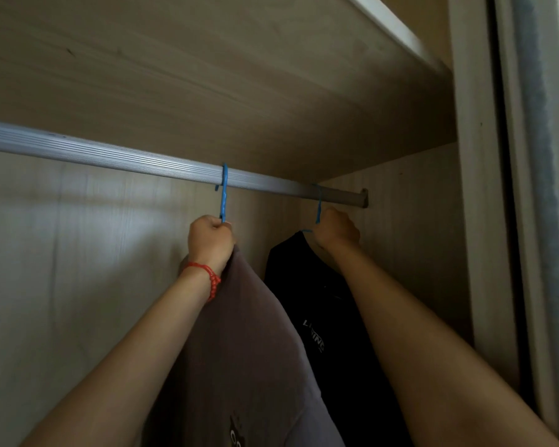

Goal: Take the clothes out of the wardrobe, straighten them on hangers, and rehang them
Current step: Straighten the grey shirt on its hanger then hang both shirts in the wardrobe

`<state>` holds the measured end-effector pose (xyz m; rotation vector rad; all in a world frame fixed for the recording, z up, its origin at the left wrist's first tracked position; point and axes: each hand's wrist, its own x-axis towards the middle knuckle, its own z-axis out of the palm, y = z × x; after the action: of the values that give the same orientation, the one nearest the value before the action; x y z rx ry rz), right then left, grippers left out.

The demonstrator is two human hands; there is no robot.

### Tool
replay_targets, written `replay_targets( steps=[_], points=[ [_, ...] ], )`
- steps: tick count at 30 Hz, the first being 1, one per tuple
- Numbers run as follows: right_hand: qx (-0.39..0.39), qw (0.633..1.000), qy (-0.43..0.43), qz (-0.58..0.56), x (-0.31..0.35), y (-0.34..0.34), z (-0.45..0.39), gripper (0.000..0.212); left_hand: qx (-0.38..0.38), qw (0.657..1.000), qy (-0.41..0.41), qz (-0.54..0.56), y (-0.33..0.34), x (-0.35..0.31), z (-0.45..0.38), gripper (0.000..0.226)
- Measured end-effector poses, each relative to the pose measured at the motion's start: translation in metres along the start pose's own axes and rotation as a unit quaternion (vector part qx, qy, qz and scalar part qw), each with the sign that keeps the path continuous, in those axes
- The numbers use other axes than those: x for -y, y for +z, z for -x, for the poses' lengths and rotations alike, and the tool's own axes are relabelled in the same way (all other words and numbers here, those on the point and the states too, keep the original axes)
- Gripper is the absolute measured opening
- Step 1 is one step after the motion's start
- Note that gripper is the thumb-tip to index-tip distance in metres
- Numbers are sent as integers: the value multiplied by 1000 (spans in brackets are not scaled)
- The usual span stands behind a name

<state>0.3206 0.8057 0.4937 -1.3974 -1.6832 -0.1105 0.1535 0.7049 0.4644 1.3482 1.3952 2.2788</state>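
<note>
Each hand gripped a blue hanger neck: left hand point(211, 237) under the brown shirt point(239, 333), right hand point(336, 232) the black shirt point(320, 301); both looked light, limp.

Brown shirt point(239, 333) and black shirt point(333, 317) – each on a blue hanger point(224, 195), hooked over the rail point(110, 154)

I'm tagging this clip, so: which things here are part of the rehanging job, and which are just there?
In the job:
left hand, gripping a blue hanger
brown shirt
right hand, gripping another blue hanger
black shirt
metal rail

Just there:
red bracelet
shelf board
</note>
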Motion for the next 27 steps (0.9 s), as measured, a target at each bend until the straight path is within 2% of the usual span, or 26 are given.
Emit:
replay_targets(
  steps=[3, 7, 12, 16, 22, 27],
  points=[
    [-3, 1000, -1, -8, 1, 0, 3, 23, -2, 1000, -2, 8, -11, -3, 1, 28],
    [-8, 1000, 0, -8, 2, 1, 7, 23, -8, 1000, -6, 15, -25, -6, 4, 14],
    [-12, 1000, 5, -1, 6, 0, 15, 24, -11, 1000, -5, 3, -39, -9, 4, 27],
    [-12, 1000, 6, 1, 10, -4, 25, 24, -5, 999, 6, -34, -45, -11, 5, 23],
    [-4, 1000, 5, -1, 17, -17, 45, 25, 16, 993, 22, -119, -51, -19, 5, 33],
    [-25, 998, -41, -30, 28, -37, 67, 21, 21, 954, 95, -283, -59, -23, 13, 31]
  ],
)
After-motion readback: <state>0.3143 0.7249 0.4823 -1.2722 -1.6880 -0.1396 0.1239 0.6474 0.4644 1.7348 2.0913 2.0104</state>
